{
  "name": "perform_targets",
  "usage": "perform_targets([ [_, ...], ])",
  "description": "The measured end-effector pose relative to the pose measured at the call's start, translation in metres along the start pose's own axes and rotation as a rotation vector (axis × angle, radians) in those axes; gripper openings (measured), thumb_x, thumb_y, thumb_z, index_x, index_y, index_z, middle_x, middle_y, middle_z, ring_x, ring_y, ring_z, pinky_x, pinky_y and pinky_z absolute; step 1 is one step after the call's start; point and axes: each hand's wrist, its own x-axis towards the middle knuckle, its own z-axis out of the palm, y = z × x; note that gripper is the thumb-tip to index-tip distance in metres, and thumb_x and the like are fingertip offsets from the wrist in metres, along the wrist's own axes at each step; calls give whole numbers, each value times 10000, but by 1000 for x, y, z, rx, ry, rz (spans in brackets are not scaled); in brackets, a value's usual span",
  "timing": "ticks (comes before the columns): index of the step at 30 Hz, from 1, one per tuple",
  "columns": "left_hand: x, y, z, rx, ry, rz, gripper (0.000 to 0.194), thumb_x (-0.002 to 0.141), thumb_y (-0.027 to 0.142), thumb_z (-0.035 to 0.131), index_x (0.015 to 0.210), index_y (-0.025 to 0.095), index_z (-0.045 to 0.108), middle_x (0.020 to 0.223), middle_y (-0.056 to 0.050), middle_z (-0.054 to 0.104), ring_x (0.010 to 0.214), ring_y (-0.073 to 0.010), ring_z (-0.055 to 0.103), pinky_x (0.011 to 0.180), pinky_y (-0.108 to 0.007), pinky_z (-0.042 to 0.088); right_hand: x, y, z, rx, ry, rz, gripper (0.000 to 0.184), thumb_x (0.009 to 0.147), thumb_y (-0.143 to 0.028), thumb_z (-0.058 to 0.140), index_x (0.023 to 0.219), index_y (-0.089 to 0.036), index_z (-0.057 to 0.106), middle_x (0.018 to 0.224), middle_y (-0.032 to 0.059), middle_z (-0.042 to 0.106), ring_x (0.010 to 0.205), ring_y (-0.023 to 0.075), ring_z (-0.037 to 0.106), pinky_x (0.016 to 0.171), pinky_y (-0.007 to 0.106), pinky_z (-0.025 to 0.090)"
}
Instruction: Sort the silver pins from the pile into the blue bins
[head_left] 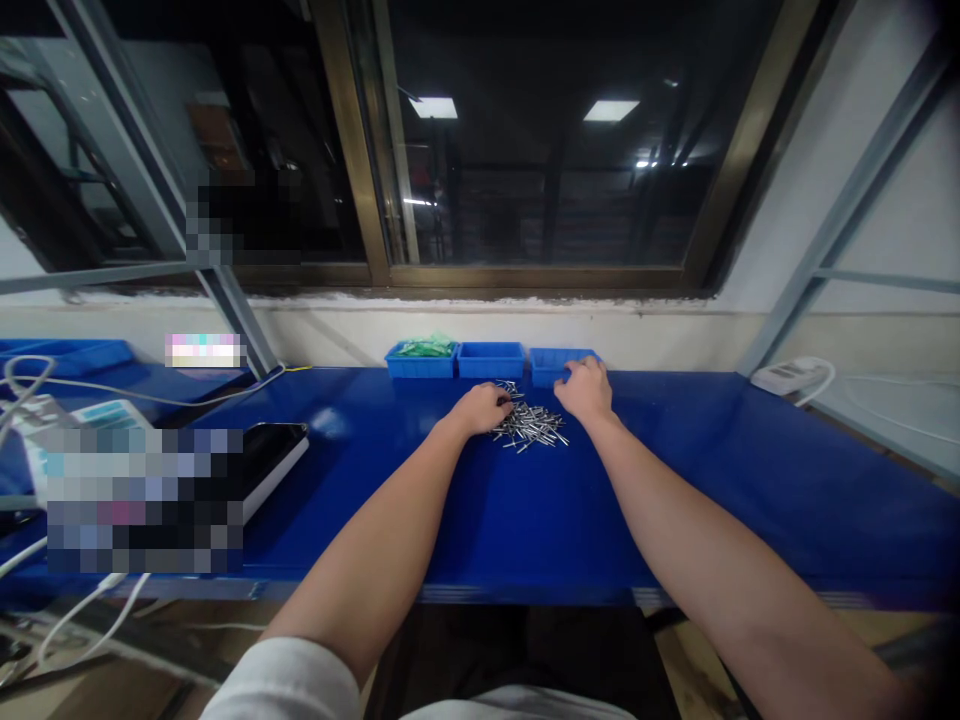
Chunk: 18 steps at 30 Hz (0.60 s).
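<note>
A heap of several small silver metal pins [529, 426] lies on the blue table [525, 510], just in front of three little blue bins. My left hand [484, 407] rests palm down at the heap's left edge, its fingers curled onto the pins. My right hand [586, 388] sits at the heap's far right, fingers bent and tucked against the rim of the right bin [555, 365]. What either hand pinches is too small to make out.
The left bin [421, 360] holds green pieces; the middle bin [490, 359] looks empty. A black-and-white device [277, 455] and cables lie at the left. A white power strip [787, 375] sits at the right. A dark window spans the wall behind.
</note>
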Motion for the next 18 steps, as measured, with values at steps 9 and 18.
perform_targets([
  [9,2,-3,3,-29,3,9,299,795,341,464,977,200,656,1031,-53,644,949,-196,586,857,-263,421,12,9,22,52,-235,-61,628,673,-351,577,1261,-161,467,1364,106,347,1220,339,273,964,423,305],
  [18,-1,3,-2,-68,-25,-21,311,809,350,445,997,200,644,1021,-45,653,936,-197,591,834,-251,422,12,-2,8,227,-209,-198,495,747,-414,535,1173,-162,540,1162,134,549,1092,279,453,909,424,356],
])
